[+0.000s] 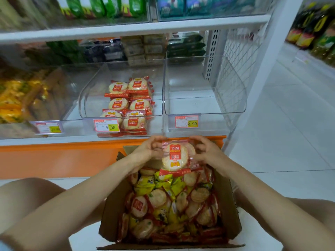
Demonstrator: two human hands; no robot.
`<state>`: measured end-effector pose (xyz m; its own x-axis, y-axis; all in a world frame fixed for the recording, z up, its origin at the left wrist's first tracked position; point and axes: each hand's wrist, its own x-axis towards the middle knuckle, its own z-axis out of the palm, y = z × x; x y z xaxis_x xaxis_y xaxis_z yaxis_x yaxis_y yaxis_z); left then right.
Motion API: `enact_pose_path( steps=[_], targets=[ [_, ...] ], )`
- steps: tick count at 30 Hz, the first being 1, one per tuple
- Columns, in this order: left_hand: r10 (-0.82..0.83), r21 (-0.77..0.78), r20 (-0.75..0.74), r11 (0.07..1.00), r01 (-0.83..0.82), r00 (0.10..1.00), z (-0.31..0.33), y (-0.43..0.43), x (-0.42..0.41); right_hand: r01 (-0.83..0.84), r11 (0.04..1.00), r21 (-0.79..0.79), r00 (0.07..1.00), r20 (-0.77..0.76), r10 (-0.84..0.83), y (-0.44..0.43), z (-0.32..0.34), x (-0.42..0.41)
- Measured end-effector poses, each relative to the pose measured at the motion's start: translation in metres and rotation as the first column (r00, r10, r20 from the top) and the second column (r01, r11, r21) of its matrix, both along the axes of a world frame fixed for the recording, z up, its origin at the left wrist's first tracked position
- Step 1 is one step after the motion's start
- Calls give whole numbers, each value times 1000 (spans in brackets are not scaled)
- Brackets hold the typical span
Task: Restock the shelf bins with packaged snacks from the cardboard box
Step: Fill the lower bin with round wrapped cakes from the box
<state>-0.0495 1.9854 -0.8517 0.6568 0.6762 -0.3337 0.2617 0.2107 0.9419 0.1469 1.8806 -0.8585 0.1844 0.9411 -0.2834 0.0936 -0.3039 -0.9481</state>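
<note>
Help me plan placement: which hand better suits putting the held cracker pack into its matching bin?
Probably left: left hand and right hand both hold the cracker pack, but the matching bin lies ahead-left.

Top-shelf packets (101, 6) half out of frame above; left bin's snacks (18, 98) a blur.

Free room in the middle bin (94, 104) left of the rice-cracker packets (130, 104)

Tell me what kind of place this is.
Probably a shop aisle: clear bins carry price tags, one holding cracker packs, and the left hand and right hand hold another pack above a box of snacks.
</note>
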Motion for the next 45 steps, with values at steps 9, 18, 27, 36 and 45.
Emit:
enact_pose_path(
  steps=[9,18,27,36,45],
  targets=[
    [87,-128,-68,987,-95,994,14,-4,-19,46,999,25,995,-93,-44,2,6,-12],
    [177,-186,10,967,-172,984,22,10,-52,69,997,16,992,-110,-67,3,11,-15],
    [341,-223,131,925,-308,931,28,0,-38,78,996,-30,991,-103,-81,6,3,-17],
    [181,109,26,977,-183,983,12,-12,-26,95,995,-28,983,-158,-98,5,3,-22],
    [186,391,-255,917,-75,949,3,-6,-33,100,995,-1,985,-141,-100,4,2,-25]
  ],
)
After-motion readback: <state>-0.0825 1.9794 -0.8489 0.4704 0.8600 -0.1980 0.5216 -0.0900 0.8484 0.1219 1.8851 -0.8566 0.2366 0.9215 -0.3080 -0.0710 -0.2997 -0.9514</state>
